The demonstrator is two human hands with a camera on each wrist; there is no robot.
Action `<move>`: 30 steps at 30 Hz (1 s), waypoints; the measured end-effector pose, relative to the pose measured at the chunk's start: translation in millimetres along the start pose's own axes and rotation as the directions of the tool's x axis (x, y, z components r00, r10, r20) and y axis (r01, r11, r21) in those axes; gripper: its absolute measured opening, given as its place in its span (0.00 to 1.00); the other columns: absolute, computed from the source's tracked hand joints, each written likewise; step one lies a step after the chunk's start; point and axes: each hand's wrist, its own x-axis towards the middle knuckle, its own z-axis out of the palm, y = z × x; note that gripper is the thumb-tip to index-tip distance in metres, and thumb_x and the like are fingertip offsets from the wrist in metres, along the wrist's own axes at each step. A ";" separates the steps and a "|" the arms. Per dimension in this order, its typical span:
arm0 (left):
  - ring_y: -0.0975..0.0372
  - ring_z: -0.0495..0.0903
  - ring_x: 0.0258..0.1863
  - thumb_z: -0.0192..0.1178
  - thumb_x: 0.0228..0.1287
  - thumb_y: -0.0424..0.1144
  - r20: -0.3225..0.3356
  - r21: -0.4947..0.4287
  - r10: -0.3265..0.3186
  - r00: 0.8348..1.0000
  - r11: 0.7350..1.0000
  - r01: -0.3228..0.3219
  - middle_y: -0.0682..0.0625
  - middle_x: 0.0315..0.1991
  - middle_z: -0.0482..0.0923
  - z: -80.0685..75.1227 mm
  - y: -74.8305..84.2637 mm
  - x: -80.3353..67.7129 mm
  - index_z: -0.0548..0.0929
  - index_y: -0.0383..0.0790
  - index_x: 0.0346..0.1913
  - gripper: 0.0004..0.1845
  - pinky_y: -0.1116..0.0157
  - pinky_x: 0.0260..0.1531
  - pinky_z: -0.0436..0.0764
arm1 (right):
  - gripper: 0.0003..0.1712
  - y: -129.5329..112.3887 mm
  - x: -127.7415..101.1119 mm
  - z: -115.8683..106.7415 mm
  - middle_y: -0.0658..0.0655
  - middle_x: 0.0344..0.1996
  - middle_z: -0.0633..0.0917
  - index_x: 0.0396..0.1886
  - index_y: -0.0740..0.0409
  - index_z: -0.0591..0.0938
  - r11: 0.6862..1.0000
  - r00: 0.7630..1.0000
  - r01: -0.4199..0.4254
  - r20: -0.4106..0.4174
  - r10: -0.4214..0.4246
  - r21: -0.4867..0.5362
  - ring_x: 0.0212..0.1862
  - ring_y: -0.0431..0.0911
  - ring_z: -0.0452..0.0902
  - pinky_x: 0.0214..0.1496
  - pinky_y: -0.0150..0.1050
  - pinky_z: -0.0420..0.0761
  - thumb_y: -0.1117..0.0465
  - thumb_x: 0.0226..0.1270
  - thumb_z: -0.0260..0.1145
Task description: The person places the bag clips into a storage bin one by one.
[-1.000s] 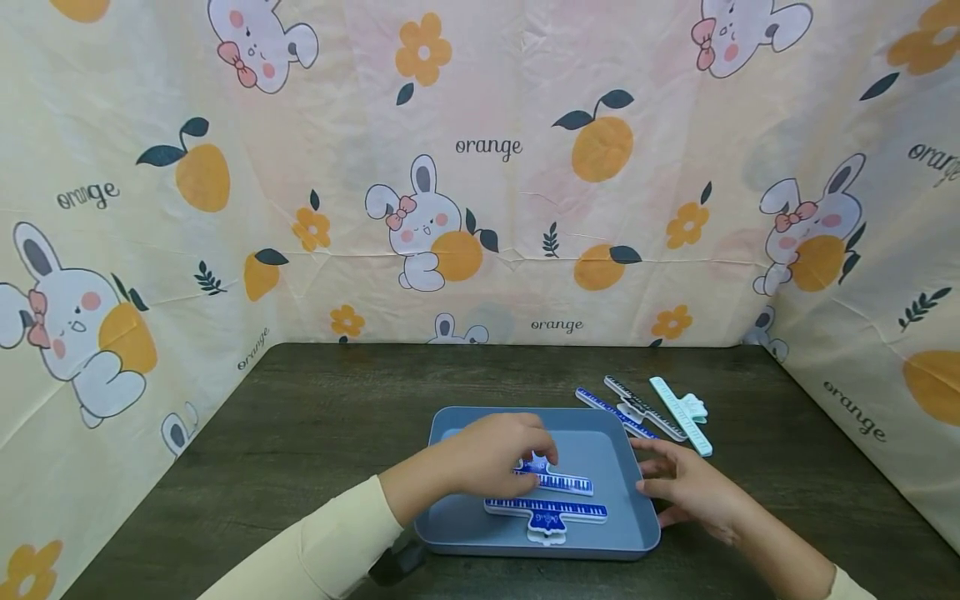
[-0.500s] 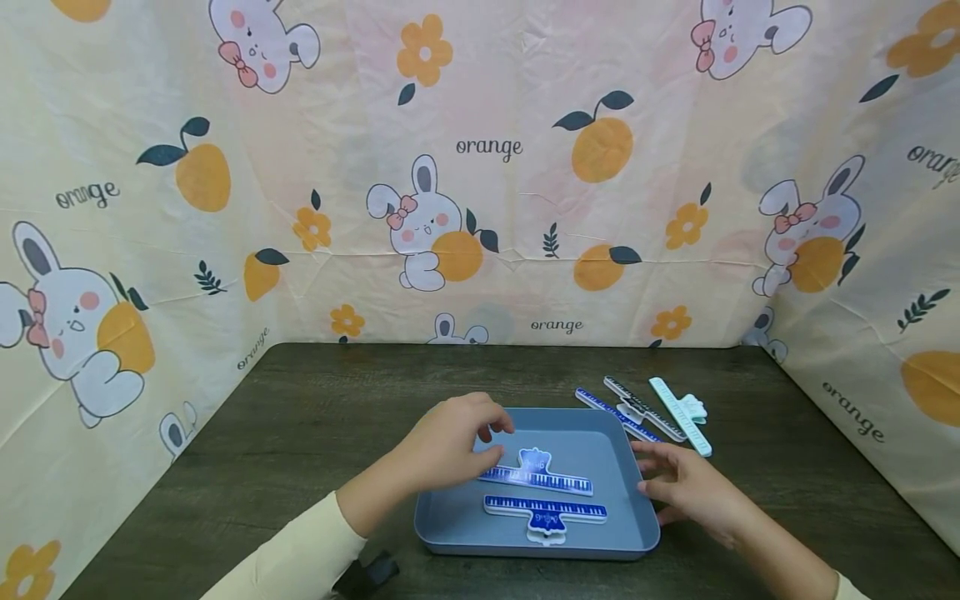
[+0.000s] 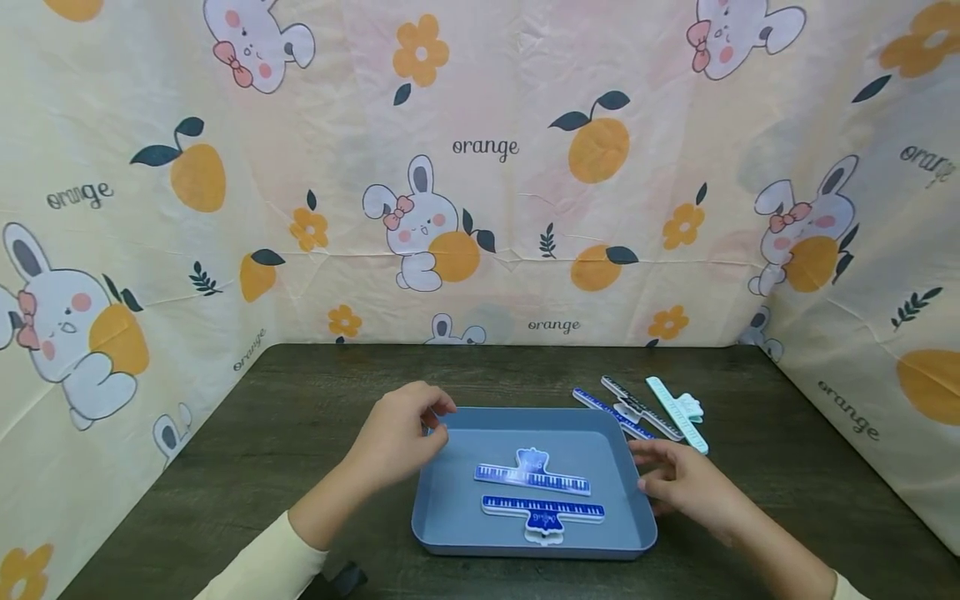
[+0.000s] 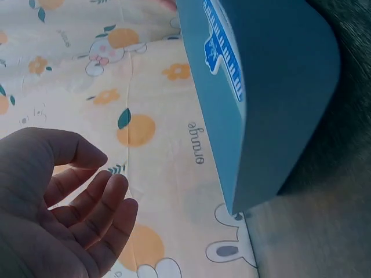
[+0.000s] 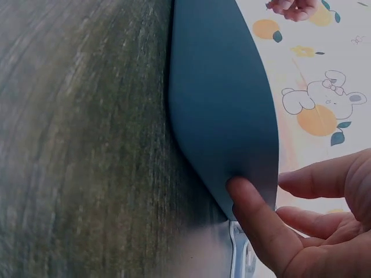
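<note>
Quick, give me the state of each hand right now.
Left hand: open, fingers loosely curled, holding nothing, above the blue tray's far left corner.
Right hand: open, thumb touching the tray's right wall.

Tray (image 3: 450, 517): grey-blue; two clips (image 3: 542, 508) inside: blue/white w/ piano-key pattern; tabletop (image 3: 315, 417): dark wood grain; backdrop cloth (image 3: 525, 208): cream w/ bunnies, oranges, flowers; mint clip (image 3: 675, 412) beside tray.
</note>
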 end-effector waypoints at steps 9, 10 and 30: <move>0.67 0.74 0.28 0.64 0.52 0.26 -0.007 -0.031 -0.100 0.995 0.995 0.100 0.54 0.30 0.77 1.8 -15.9 -8.7 0.84 0.45 0.33 0.10 0.66 0.30 0.78 | 0.30 -1.8 -2.8 -6.6 0.70 0.54 0.77 0.65 0.71 0.68 0.994 0.995 0.068 -0.073 -0.074 -0.088 0.45 0.53 0.81 0.35 0.46 0.85 0.71 0.63 0.64; 0.67 0.74 0.29 0.63 0.52 0.26 0.001 -0.035 -0.114 0.993 0.993 0.114 0.53 0.31 0.78 2.5 -18.0 -9.1 0.84 0.45 0.34 0.10 0.66 0.30 0.78 | 0.29 -1.7 -3.6 -7.1 0.69 0.54 0.78 0.64 0.70 0.69 0.985 0.989 0.096 -0.097 -0.111 -0.146 0.45 0.52 0.81 0.34 0.44 0.85 0.71 0.62 0.65; 0.59 0.79 0.34 0.66 0.55 0.26 0.262 -0.392 -0.403 0.877 0.786 0.478 0.39 0.45 0.76 11.8 -50.8 -8.0 0.78 0.32 0.53 0.21 0.59 0.29 0.84 | 0.27 5.0 -19.3 -49.8 0.53 0.48 0.81 0.52 0.55 0.79 0.556 0.774 0.452 -0.004 -0.633 -0.698 0.44 0.45 0.80 0.39 0.42 0.83 0.68 0.51 0.77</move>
